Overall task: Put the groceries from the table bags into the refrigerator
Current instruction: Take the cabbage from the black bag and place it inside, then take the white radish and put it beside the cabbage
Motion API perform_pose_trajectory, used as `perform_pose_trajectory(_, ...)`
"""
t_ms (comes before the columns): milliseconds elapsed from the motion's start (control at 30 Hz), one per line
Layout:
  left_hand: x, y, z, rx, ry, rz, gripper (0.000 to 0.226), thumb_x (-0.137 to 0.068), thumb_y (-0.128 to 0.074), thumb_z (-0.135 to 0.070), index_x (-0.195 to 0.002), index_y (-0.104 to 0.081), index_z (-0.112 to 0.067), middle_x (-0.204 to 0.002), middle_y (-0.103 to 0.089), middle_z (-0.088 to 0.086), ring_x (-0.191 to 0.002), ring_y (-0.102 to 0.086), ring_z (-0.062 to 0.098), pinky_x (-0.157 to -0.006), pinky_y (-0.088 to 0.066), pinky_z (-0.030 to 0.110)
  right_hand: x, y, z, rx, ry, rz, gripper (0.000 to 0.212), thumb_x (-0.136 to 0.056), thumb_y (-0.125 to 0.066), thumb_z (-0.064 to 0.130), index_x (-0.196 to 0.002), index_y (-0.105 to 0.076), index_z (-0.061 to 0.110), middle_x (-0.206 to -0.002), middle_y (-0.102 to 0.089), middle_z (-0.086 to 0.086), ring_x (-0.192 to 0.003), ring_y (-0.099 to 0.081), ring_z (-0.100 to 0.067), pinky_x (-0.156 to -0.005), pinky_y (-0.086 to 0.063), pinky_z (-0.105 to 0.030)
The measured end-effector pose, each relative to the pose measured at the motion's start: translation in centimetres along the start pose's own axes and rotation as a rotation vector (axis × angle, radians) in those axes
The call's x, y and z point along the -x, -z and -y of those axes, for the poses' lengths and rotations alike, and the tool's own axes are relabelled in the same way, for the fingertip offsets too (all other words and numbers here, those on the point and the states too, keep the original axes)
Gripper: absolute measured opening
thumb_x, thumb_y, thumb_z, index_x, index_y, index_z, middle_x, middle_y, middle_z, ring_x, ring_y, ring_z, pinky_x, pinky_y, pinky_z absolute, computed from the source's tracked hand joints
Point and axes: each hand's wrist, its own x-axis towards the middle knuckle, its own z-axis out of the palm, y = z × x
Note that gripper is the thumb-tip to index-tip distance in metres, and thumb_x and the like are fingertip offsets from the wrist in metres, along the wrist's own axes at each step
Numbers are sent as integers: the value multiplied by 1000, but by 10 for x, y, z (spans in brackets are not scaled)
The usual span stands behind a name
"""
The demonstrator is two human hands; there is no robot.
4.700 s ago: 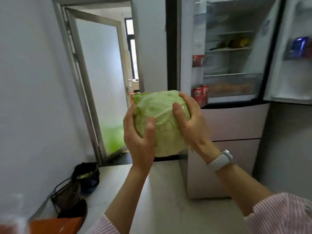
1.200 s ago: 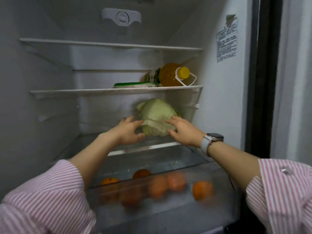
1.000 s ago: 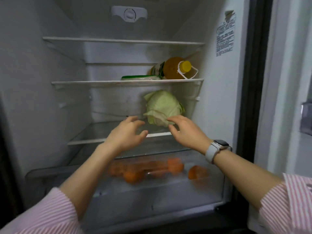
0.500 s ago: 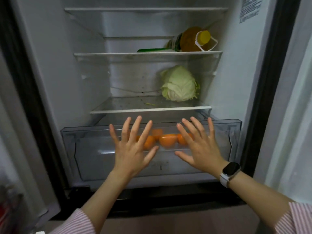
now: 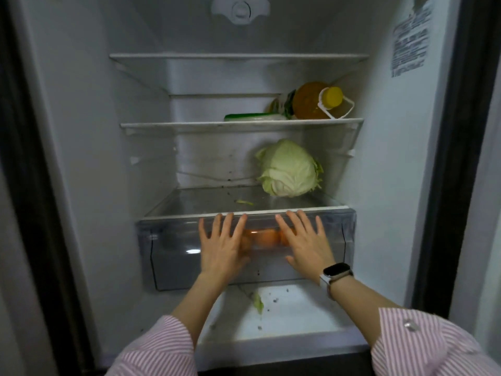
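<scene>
Cabbage sits on the shelf, free of me. My left hand and right hand lie flat, fingers spread and gripping nothing, against the clear drawer, oranges seemingly behind it.

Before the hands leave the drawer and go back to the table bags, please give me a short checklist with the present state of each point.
1. Cabbage rests on the bottom shelf, free of both hands: ok.
2. Crisper drawer pushed in under the shelf edge: ok, it looks flush.
3. Left hand and right hand flat on the drawer front, holding nothing: ok.
4. Oranges inside the drawer: ok.
5. Leaf scrap on the refrigerator floor under the drawer: not ok.
6. Groceries left in the bags: cannot tell.
</scene>
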Motion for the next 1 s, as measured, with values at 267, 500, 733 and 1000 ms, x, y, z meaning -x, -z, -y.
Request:
perform_pose_trajectory(267,-11,-19,3,38,-21,-65,114,-36,-85,-51,-135,-37,-19,-133,-52,14,-123,-48,39,-101,-22,66,-7,-13,2,-79,-20,0,111,-43,-87,37,-138,-33,16,-141,-44,-13,-129,-41,-36,-95,-38,-60)
perform_pose_trajectory(500,82,9,-18,180,282,-63,75,-58,-77,-31,-128,-53,-18,-137,-48,18,-125,-45,40,-89,-22,77,71,1,41,-550,-52,135,55,-90,-29,45,-139,-34,20,-156,-13,-1,-144,-2,-20,-115,0,-47)
perform_pose_trajectory(733,292,35,-21,124,390,66,56,-74,-39,-35,-127,-45,-17,-133,-50,18,-126,-32,32,-93,-29,70,207,-2,130,-784,136,89,49,-84,-31,32,-116,-60,10,-128,-57,-11,-123,-50,-29,-106,-26,-47)
perform_pose_trajectory(1000,531,130,35,-95,820,420,46,-76,-51,-31,-117,-58,-12,-121,-61,17,-111,-58,37,-85,-45,60,316,41,270,-788,582,367,33,-73,-46,22,-95,-67,8,-89,-69,-10,-81,-66,-31,-69,-55,-40)
